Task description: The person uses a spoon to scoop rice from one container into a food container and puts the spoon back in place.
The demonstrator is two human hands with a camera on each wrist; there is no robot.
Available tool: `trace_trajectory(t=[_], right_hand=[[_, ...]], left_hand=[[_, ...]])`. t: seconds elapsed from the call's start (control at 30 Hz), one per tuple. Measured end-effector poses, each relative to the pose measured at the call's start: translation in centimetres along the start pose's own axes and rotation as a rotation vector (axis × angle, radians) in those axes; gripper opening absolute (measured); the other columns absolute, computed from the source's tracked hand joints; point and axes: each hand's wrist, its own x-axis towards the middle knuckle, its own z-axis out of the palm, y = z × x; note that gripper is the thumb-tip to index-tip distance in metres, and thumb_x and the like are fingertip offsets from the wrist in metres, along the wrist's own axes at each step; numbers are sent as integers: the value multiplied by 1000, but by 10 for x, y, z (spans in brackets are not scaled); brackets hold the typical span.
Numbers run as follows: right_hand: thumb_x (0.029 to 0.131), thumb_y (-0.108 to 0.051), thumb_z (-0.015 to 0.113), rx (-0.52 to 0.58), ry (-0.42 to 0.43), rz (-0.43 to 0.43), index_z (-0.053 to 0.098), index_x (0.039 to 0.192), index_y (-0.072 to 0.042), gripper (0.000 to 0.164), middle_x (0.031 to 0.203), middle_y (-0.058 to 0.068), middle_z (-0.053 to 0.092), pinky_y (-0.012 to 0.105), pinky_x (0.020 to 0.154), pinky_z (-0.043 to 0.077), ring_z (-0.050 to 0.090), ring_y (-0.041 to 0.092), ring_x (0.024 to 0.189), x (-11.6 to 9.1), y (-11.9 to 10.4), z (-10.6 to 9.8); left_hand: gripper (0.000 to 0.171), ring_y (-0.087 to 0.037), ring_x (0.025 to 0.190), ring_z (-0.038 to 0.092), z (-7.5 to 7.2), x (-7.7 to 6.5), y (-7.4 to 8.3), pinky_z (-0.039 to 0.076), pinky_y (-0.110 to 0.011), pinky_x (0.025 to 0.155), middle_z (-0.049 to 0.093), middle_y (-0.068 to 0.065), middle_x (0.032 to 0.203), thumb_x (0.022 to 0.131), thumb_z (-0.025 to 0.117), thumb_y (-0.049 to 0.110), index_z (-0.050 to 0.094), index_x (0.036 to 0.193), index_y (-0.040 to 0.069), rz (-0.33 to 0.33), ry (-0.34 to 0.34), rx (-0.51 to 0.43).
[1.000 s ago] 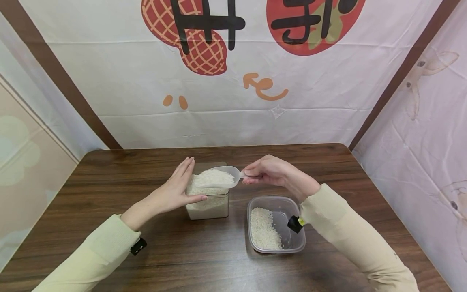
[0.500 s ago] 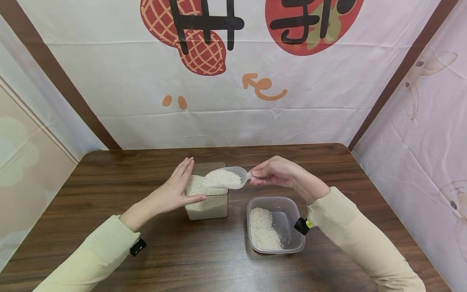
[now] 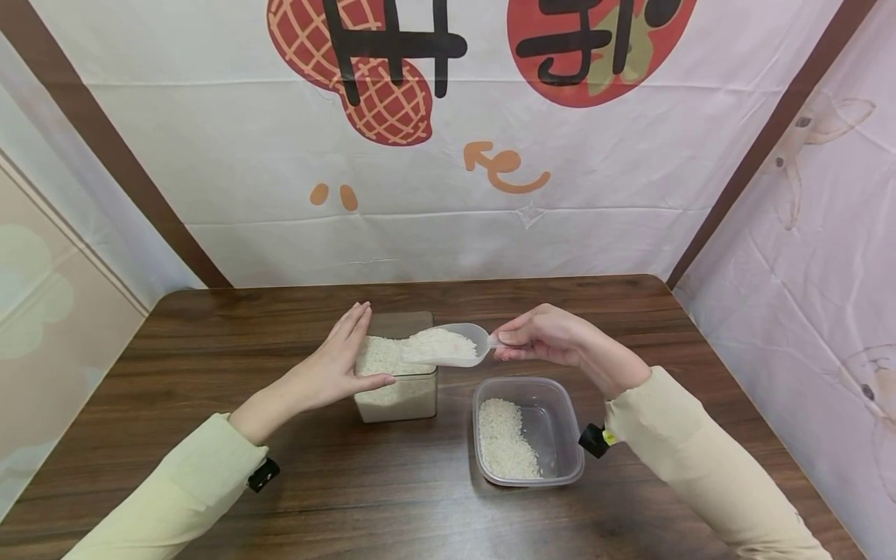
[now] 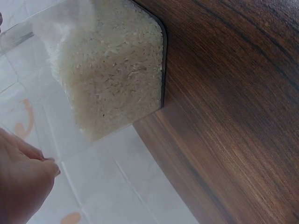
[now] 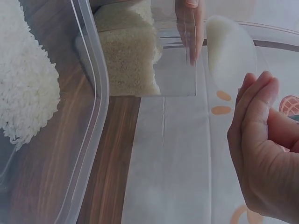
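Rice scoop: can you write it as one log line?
right hand: grips scoop | scoop: holds rice, partly over tall container | left hand: at container's left side | low tub: more rice inside

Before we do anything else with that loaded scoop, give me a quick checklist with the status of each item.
1. Scoop secure: ok, the right hand grips its handle.
2. Scoop lifted above the tall container's rim: ok in the right wrist view.
3. Left hand at the tall container: ok, alongside its wall.
4. Scoop over the low tub: not ok, its front end is over the tall container.
5. Low tub has room: ok, rice covers only one side.
6. No grains about to slip off the scoop's lip: cannot tell, white blends with white.
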Motion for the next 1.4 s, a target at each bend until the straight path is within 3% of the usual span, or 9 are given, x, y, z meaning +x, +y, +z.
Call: trace_trajectory(t=[1.07, 1.4], right_hand=[[88, 8, 48, 4, 27, 8, 39, 119, 27, 37, 78, 11, 67, 19, 69, 51, 65, 12, 72, -33, 25, -35], [87, 6, 52, 13, 8, -4, 61, 104, 14, 21, 79, 11, 68, 21, 71, 52, 65, 12, 73, -42, 37, -49]], left_hand=[[110, -30, 138, -1, 1, 0, 0, 15, -50, 107, 3, -18, 151, 75, 64, 56, 7, 142, -9, -7, -2, -11], [110, -31, 138, 0, 2, -1, -1, 15, -50, 107, 2, -17, 151, 76, 63, 57, 5, 143, -8, -3, -1, -10]])
